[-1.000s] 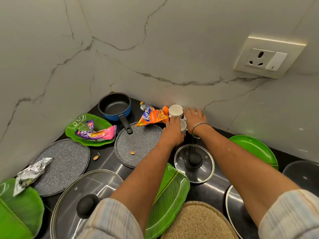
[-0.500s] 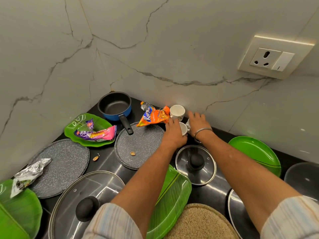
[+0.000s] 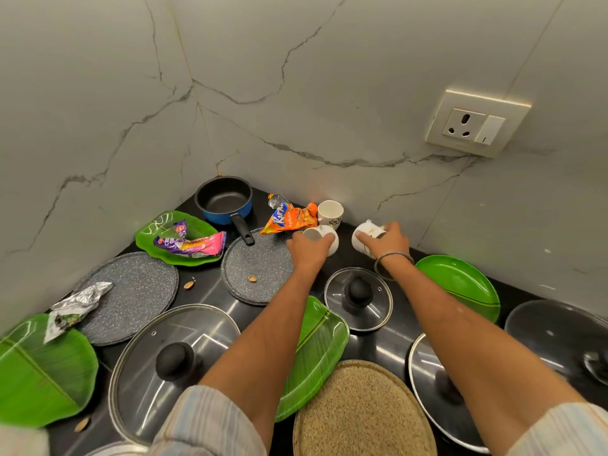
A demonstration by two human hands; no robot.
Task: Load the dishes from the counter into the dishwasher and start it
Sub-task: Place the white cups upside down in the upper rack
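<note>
- Even, fairly bright indoor light, with a soft warm patch on the marble wall (image 3: 329,93) just above the standing cup (image 3: 330,212).
- White streaks of glare on the glossy black surface (image 3: 210,294) and on the glass lids (image 3: 204,327).
- Shadows are faint and short.
- Wide-angle bending: the wall lines and the socket (image 3: 477,123) lean outward.
- The sleeves (image 3: 210,422) at the bottom edge are blurred; the middle is sharp.

Two bare forearms reach out from pale, faintly striped sleeves (image 3: 210,419) pushed up near the elbows; a thin silver metal bangle (image 3: 391,263) circles the right wrist; no rings show.
</note>
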